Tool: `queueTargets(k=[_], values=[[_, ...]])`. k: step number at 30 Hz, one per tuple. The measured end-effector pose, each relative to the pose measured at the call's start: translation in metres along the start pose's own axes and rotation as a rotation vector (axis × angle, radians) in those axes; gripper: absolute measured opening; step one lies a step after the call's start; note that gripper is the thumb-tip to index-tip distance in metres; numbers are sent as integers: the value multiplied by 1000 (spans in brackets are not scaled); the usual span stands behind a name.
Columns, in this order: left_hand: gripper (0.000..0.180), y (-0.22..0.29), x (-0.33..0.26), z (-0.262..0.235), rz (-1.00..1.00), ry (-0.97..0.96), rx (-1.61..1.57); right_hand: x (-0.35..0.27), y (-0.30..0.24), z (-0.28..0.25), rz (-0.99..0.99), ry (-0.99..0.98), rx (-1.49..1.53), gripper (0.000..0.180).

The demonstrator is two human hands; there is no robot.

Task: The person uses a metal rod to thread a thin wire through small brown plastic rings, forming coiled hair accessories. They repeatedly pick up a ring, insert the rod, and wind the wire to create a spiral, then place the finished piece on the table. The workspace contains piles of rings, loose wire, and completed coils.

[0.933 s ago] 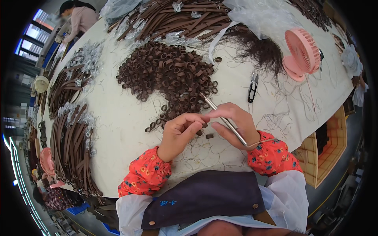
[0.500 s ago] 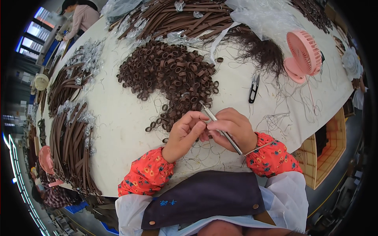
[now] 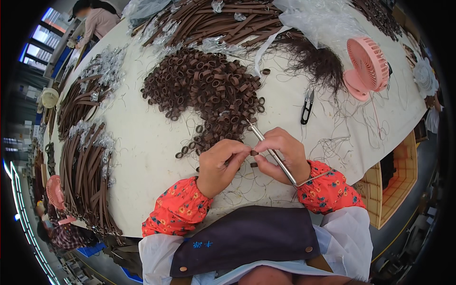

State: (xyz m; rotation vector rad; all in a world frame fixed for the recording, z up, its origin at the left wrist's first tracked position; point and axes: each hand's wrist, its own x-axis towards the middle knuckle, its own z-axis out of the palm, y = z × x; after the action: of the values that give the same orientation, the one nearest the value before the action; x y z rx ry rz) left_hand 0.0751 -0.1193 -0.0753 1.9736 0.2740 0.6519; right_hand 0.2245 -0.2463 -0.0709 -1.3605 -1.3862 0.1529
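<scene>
Close in front of me, my left hand is closed in a pinch on a small brown strap loop. My right hand meets it from the other side, its fingertips at the same loop. A slim silver pen-shaped tool lies across my right hand, gripped there, its thin tip pointing up and left toward the pile. A cord runs from its lower end toward my right sleeve. Just beyond my hands spreads a big heap of brown strap loops. Another loop shows below my fingers.
Black thread snips and a pink fan stand to the right, near loose threads. Bundles of brown straps lie left and at the far side. A wooden-sided bin is beside the table. Other people are farther off.
My fingertips have moved slightly apart, so the loop between them now shows. The silver tool has shifted a little to the right, and my left hand sits slightly lower.
</scene>
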Motion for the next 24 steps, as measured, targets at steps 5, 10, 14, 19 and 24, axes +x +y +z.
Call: queueTargets(k=[5,10,14,19,24], values=[[10,-2,-6,4,-318,-56,-501,-2,1,-2,-36,-56,-35,33],[9,-6,-8,6,-277,-48,-468,1,0,-1,-4,-56,1,28],[9,-6,-7,5,-295,-17,-436,-3,-9,-6,326,32,400,12],[9,-7,-8,5,-311,-18,-420,-3,-2,-18,370,-54,665,24],[8,-5,-9,3,-327,-43,-403,-3,-3,-16,394,-92,676,23]])
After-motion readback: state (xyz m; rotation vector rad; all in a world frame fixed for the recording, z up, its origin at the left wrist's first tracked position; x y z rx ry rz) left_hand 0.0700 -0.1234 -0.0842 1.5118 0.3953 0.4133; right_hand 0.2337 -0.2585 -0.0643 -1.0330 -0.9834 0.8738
